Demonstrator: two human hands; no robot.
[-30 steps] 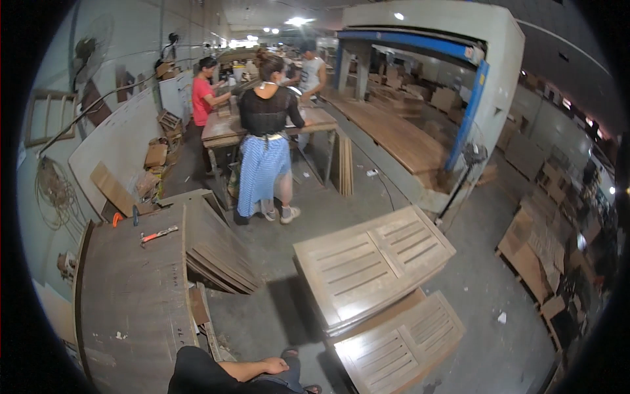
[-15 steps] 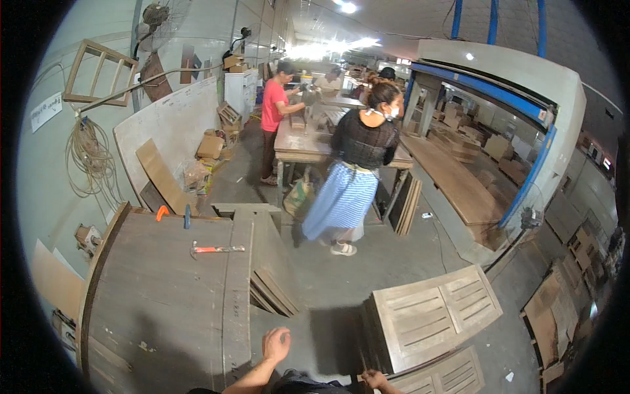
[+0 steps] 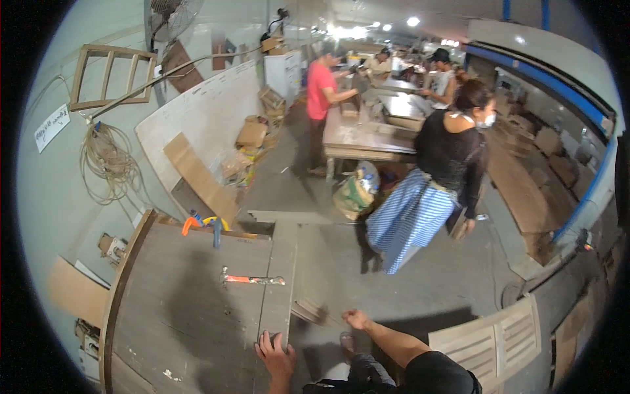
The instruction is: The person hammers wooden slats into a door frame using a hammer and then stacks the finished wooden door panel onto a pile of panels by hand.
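My left hand (image 3: 276,355) rests on the right edge of a wide grey-brown wooden tabletop (image 3: 197,315), fingers spread on the surface. Farther up the tabletop lies a hammer (image 3: 252,280) with an orange-red handle. At the far edge are a blue clamp (image 3: 216,233) and an orange clamp (image 3: 191,224). My right hand (image 3: 356,320) is held out over the floor, to the right of the tabletop, its fingers loosely bent; I see nothing in it. Below that edge, several boards (image 3: 307,311) lean together.
Slatted wooden door panels (image 3: 492,341) stand at the lower right. A person in a blue striped skirt (image 3: 413,210) walks ahead, beside a workbench (image 3: 367,138). Beyond it, a person in a red shirt (image 3: 321,85) works. A bulging sack (image 3: 354,194) sits by the bench.
My left hand has come down onto the tabletop edge. The right hand has reached forward. My view has turned, and the person in the striped skirt has moved right.
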